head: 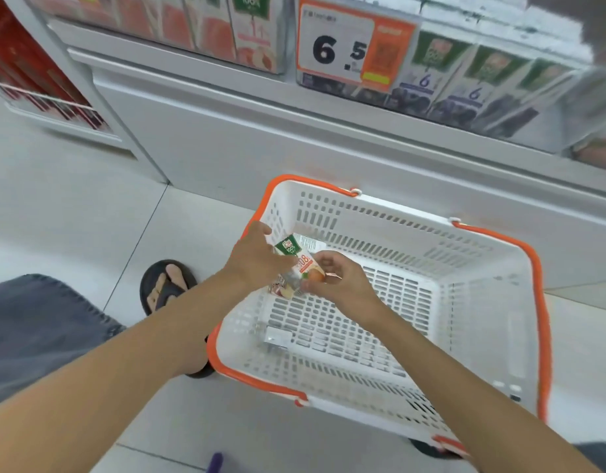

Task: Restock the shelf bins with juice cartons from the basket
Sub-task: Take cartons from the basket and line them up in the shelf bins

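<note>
Tile floor w/ basket; left hand & right hand fingers grip juice carton nr left wall.

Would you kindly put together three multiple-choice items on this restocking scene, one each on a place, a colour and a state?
1. Where does the basket stand?
A. On the floor below the shelf
B. Inside a bin
C. On a trolley

2. What colour are the basket's handles?
A. Blue
B. Orange
C. Black

3. How is the juice carton now?
A. Standing in a bin
B. Lying untouched
C. Held by both hands

Answers: 1 A, floor tiles surround it under the shelf; 2 B, orange handles lie along its white rim; 3 C, the left hand and right hand both hold it over the basket.
</note>
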A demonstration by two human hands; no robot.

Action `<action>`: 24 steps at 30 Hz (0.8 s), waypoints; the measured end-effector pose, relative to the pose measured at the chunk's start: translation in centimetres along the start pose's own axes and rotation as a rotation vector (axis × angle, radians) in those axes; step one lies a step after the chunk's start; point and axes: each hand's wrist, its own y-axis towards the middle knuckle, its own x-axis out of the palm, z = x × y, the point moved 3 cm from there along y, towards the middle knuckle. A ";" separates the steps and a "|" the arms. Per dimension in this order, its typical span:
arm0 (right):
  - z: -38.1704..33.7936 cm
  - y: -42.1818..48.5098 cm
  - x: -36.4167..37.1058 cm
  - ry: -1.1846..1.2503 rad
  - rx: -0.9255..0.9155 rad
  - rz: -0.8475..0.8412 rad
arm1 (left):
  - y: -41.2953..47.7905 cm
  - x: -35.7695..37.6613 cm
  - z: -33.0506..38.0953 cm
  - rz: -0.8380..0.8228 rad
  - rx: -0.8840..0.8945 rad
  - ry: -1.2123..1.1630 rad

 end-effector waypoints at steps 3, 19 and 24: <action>0.2 -0.4 0.9 0.049 -0.027 -0.020 | -0.5 -1.0 -1.1 -0.130 -0.090 -0.071; 7.1 2.3 2.2 -0.609 0.154 -0.283 | -1.0 -5.7 -1.1 0.043 0.206 -0.187; -4.6 0.3 -4.7 -0.403 -0.014 -0.094 | -1.2 -4.2 2.4 -0.006 0.260 -0.277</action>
